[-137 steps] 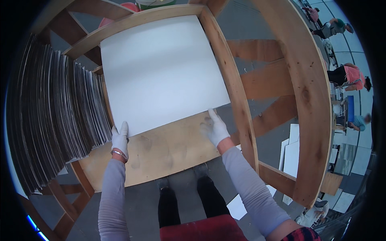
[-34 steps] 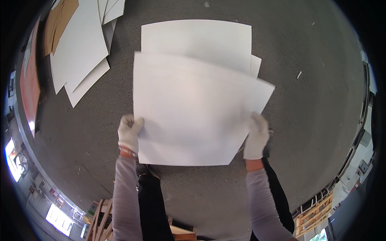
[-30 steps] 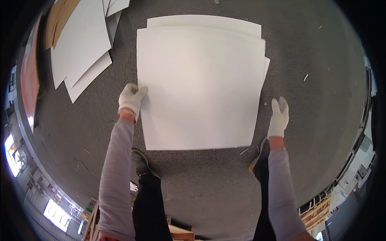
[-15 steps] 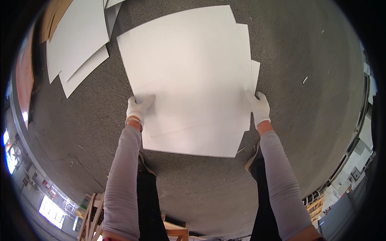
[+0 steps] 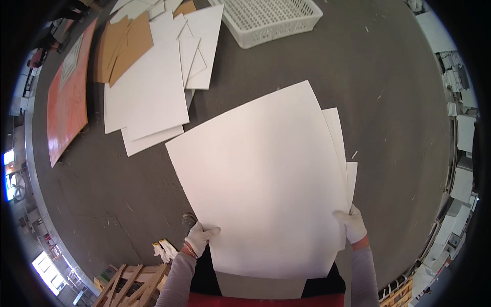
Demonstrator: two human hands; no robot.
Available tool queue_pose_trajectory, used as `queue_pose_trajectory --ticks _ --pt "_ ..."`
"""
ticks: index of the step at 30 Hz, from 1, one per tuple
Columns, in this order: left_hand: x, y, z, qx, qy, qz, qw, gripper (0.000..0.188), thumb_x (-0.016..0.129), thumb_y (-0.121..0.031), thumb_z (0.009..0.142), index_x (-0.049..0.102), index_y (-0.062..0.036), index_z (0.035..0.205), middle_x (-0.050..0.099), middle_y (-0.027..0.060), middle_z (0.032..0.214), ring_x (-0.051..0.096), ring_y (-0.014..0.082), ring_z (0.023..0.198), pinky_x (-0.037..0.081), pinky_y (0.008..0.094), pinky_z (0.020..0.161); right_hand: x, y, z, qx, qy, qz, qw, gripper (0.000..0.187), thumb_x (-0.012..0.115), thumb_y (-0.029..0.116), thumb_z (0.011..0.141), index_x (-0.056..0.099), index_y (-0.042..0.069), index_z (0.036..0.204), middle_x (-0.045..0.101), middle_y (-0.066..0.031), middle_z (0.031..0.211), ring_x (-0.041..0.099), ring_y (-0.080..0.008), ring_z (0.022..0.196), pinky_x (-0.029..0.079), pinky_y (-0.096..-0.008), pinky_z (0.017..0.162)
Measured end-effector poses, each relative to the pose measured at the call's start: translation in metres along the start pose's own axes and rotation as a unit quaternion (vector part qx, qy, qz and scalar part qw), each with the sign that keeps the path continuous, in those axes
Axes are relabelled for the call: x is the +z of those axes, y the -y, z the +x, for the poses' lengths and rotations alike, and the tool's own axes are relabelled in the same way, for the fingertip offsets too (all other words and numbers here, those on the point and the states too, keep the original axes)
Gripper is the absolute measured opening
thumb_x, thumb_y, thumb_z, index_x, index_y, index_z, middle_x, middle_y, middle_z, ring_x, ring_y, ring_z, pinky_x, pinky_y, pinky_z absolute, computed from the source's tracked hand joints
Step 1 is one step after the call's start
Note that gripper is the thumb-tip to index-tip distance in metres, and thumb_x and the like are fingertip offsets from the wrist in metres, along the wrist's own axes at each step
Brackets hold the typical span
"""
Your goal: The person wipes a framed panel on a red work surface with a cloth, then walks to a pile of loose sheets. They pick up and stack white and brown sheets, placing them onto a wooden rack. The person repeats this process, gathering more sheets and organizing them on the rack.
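A loose stack of large white boards (image 5: pixel 261 179) is held up in front of my legs, its sheets fanned out along the right edge. My left hand (image 5: pixel 200 238), in a white glove, grips the lower left edge, thumb on top and fingers hidden underneath. On the right edge my right hand (image 5: pixel 352 224), gloved too, pinches the sheets the same way. Beyond the held boards, more white boards (image 5: pixel 148 97) lie overlapping on the dark floor. Brown boards (image 5: pixel 134 48) lie on their far left part.
A white perforated plastic crate (image 5: pixel 276 31) stands at the far side. To the left lies a red panel (image 5: pixel 71 102). A wooden frame (image 5: pixel 128 284) and a pale cloth-like item (image 5: pixel 165 250) are at the lower left. Stacked pale material (image 5: pixel 452 77) lines the right side.
The white boards have come up off the floor and nearer my body, both hands still gripping them. My view has shifted, so the crate and more of the floor boards now show.
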State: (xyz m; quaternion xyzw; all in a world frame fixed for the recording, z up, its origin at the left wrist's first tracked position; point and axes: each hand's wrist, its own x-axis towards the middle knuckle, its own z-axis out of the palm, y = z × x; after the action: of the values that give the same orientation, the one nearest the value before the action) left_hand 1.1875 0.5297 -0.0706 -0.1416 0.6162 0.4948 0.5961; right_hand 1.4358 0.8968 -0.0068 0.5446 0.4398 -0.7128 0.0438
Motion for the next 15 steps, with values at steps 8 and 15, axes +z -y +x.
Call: queue_pose_trajectory --ticks 8,15 --pt "0.063 -0.076 -0.081 0.047 0.051 -0.038 0.997 0.038 0.060 -0.010 0.090 0.048 -0.0023 0.126 0.062 0.0087 0.111 0.061 0.0170 0.097 0.050 0.0306 0.080 -0.026 0.147 -0.135 -0.116 -0.007 -0.066 0.991 0.054 0.055 0.035 0.091 0.046 -0.004 0.127 0.055 -0.0076 0.120 0.052 -0.0135 0.106 0.041 -0.0278 0.091" --pt "0.017 -0.141 -0.119 0.086 0.144 -0.173 0.971 0.035 0.061 -0.006 0.086 0.052 0.0018 0.119 0.064 0.0103 0.105 0.061 0.0199 0.097 0.049 0.0319 0.084 0.051 0.239 -0.204 -0.066 -0.028 -0.207 0.976 0.051 0.060 0.032 0.087 0.050 -0.004 0.121 0.058 -0.0098 0.112 0.056 -0.0141 0.096 0.046 -0.0270 0.082"
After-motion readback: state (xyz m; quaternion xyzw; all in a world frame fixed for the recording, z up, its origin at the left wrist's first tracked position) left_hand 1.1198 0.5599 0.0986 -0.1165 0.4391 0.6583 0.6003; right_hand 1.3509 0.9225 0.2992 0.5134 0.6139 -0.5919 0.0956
